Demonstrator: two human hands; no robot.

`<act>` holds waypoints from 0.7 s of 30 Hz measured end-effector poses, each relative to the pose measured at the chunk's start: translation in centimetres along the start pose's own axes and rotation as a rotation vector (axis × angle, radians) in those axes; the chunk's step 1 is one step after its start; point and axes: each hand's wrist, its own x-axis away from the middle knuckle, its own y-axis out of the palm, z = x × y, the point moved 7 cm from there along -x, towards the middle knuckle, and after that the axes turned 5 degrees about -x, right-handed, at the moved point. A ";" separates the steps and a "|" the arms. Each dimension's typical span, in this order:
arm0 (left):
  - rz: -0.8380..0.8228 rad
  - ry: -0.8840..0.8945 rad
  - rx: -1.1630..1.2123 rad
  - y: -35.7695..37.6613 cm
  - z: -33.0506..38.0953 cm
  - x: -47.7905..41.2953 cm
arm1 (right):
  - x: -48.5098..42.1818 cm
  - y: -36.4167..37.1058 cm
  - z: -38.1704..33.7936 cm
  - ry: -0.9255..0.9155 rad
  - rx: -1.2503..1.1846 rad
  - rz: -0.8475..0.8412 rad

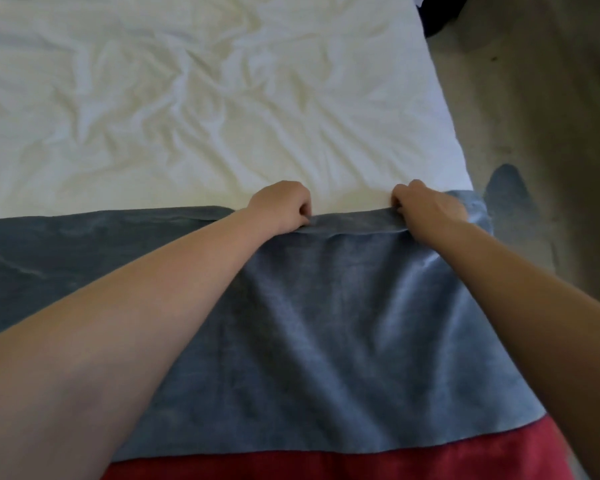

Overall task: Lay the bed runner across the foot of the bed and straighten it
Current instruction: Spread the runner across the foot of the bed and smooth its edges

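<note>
Pinching far hem of bed runner (pixel 326 323) w/ both: left hand (pixel 280 206) and right hand (pixel 430 207), fingers curled on cloth. Runner already lies across near end of bed (pixel 187 98); right end seems to drape over the side. Prob. left: pull out ripples btwn hands, level far edge.

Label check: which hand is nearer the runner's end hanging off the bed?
Right. The right hand grips the runner beside that end; the left hand grips it farther inboard.
</note>
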 end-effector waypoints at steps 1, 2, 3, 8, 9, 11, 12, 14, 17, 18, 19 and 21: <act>0.021 -0.014 0.010 -0.1 0.5 -0.3 | -0.2 0.0 1.2 0.030 -0.008 -0.006; 0.043 -0.028 0.015 -0.1 1.0 -0.7 | -0.4 0.1 2.4 0.054 -0.028 -0.015; 0.060 -0.043 0.009 -0.2 1.5 -1.0 | -0.5 0.3 3.5 0.070 -0.057 -0.020; 0.075 -0.114 0.024 0.3 2.2 -2.2 | -1.3 0.0 6.4 0.047 -0.101 0.035; 0.076 -0.115 0.032 0.3 2.3 -2.3 | -1.5 -0.1 7.1 0.051 -0.093 0.036; 0.076 -0.105 0.043 0.3 2.8 -2.5 | -1.7 -0.1 8.3 0.062 -0.059 0.025; 0.075 -0.098 0.047 0.2 3.1 -2.6 | -1.7 -0.1 8.8 0.065 -0.034 0.018; 0.077 -0.086 0.057 0.2 3.9 -3.1 | -1.7 0.2 9.6 0.076 -0.003 0.000; 0.108 -0.052 0.052 0.2 5.2 -3.7 | -1.3 0.4 11.1 0.134 -0.005 -0.017; 0.113 -0.034 0.037 0.2 5.4 -3.9 | -1.2 0.4 11.3 0.159 -0.002 -0.022; 0.114 -0.015 0.015 0.2 5.5 -4.0 | -1.2 0.3 11.2 0.178 0.009 -0.023; 0.138 0.025 -0.040 -0.1 5.5 -4.0 | -1.2 -0.1 10.1 0.185 0.047 0.005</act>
